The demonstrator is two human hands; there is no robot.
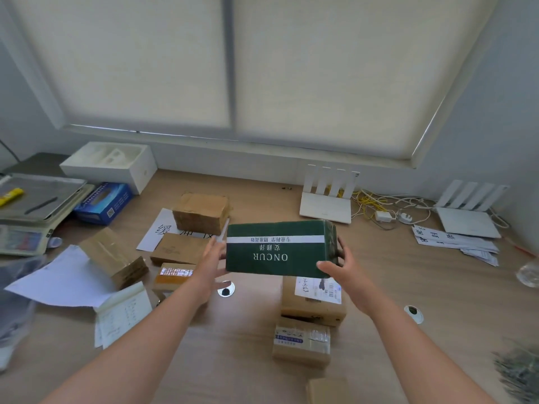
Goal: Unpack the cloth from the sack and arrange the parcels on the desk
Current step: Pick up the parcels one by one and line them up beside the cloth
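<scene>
While both bare arms reach forward, the left hand (210,258) and right hand (339,265) clasp the ends of a dark green rectangular cardboard parcel (277,247) with a white stripe and inverted lettering, fingers curled around its edges. It is held above the light wooden desk (379,287), between two groups of brown cardboard parcels: several to the left (201,212) and a row (313,301) below right. White routers (326,204) stand by the rear wall.
</scene>
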